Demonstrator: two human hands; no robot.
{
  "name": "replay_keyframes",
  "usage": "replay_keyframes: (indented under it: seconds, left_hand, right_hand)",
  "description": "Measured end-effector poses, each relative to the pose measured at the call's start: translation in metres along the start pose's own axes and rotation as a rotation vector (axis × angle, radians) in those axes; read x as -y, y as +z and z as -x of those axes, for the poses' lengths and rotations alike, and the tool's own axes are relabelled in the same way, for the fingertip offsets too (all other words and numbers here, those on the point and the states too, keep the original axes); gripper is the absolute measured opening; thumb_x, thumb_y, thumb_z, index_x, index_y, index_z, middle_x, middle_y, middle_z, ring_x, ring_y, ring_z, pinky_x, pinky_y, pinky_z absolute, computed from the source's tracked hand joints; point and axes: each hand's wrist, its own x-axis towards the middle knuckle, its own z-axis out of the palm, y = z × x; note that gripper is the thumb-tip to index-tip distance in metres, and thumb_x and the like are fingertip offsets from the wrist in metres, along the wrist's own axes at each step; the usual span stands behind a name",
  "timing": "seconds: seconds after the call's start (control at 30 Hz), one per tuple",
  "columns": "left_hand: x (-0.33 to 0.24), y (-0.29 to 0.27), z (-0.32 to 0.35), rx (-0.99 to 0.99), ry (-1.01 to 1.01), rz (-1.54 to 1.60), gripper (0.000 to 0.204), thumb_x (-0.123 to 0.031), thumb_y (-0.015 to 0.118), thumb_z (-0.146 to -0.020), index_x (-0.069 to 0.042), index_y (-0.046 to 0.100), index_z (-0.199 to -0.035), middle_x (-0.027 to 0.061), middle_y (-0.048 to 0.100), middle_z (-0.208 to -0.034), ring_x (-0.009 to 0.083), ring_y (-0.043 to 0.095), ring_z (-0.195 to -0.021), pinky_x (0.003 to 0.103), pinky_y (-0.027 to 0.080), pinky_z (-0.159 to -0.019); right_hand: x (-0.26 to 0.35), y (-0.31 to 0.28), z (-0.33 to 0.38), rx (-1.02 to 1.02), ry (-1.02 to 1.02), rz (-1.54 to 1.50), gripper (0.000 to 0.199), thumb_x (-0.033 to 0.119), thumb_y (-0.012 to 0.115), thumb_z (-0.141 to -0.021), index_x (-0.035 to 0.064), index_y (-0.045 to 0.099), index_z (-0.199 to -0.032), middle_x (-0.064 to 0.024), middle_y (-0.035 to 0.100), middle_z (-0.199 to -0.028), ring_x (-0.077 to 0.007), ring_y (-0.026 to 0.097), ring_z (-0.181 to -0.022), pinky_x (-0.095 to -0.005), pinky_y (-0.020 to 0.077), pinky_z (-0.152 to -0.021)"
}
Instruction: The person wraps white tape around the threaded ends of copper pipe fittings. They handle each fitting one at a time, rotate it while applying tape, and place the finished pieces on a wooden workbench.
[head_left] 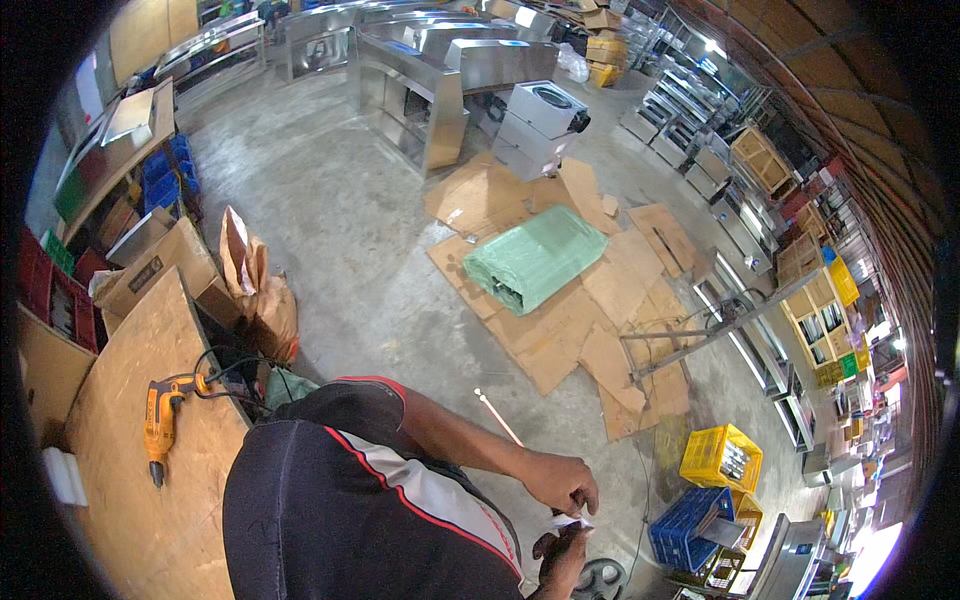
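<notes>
My left hand (562, 482) reaches out from my dark, red-and-white striped sleeve, fingers curled down onto a small white crumpled piece (577, 522). My right hand (560, 556) comes up from the lower edge and pinches the same white piece from below. Both hands hover over the concrete floor. A thin pale rod (497, 415) lies on the floor just behind my left forearm. A dark round disc with holes (601, 579) sits right beside my right hand.
An orange corded drill (160, 412) lies on a plywood tabletop (130, 520) at left. A green wrapped bundle (535, 256) rests on flattened cardboard (560, 340). Yellow (720, 458) and blue (688, 526) crates stand at right. Steel cabinets (412, 95) line the back.
</notes>
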Motion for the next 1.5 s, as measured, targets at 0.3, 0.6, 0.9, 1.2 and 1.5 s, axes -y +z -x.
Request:
replay_keyframes:
  seconds: [0.3, 0.6, 0.9, 1.2, 1.5]
  left_hand:
    - [0.01, -0.003, 0.004, -0.005, -0.002, -0.214, 0.021, -0.016, 0.069, -0.079, -0.001, 0.072, -0.095, 0.0174, 0.071, -0.09, 0.0337, 0.069, -0.087, 0.043, 0.052, -0.076]
    - [0.024, 0.021, 0.012, 0.287, 0.117, -0.362, 0.018, -0.016, 0.067, -0.071, 0.001, 0.067, -0.078, 0.0224, 0.064, -0.074, 0.0385, 0.063, -0.07, 0.048, 0.046, -0.064]
    - [-0.023, -0.006, 0.011, 0.139, -0.021, -0.107, 0.015, -0.014, 0.072, -0.08, -0.002, 0.07, -0.089, 0.0142, 0.069, -0.079, 0.0259, 0.066, -0.071, 0.041, 0.049, -0.066]
    - [-0.015, -0.013, -0.002, 0.157, -0.107, -0.082, 0.024, -0.02, 0.068, -0.085, -0.002, 0.07, -0.102, 0.0135, 0.07, -0.088, 0.0263, 0.068, -0.081, 0.039, 0.052, -0.074]
    - [0.021, 0.006, 0.004, -0.079, -0.171, -0.055, 0.019, -0.009, 0.068, -0.088, -0.001, 0.07, -0.105, 0.0124, 0.07, -0.1, 0.0212, 0.067, -0.093, 0.034, 0.052, -0.082]
  right_hand:
    - [0.017, 0.011, 0.021, 0.114, -0.061, -0.032, 0.058, 0.04, 0.061, -0.094, -0.0035, 0.049, -0.131, -0.0167, 0.065, -0.118, -0.0106, 0.048, -0.051, -0.0246, 0.0391, -0.045]
    - [0.025, -0.018, 0.01, 0.102, -0.188, -0.327, 0.081, 0.045, 0.078, -0.08, -0.0018, 0.044, -0.136, -0.0196, 0.064, -0.121, -0.0101, 0.051, -0.052, -0.0236, 0.0389, -0.043]
    - [-0.008, -0.017, -0.018, -0.06, -0.133, -0.037, 0.064, 0.057, 0.042, -0.1, 0.0004, 0.051, -0.128, -0.0108, 0.065, -0.101, -0.0135, 0.05, -0.051, -0.0252, 0.0342, -0.044]
    - [0.011, 0.008, 0.004, -0.114, -0.111, 0.214, 0.053, 0.048, 0.044, -0.102, -0.0011, 0.059, -0.115, -0.009, 0.069, -0.091, -0.0099, 0.048, -0.048, -0.026, 0.0364, -0.044]
    - [0.008, 0.021, -0.022, -0.314, -0.078, 0.16, 0.039, 0.038, 0.055, -0.099, 0.0021, 0.064, -0.088, -0.0017, 0.058, -0.068, -0.008, 0.049, -0.055, -0.0267, 0.038, -0.049]
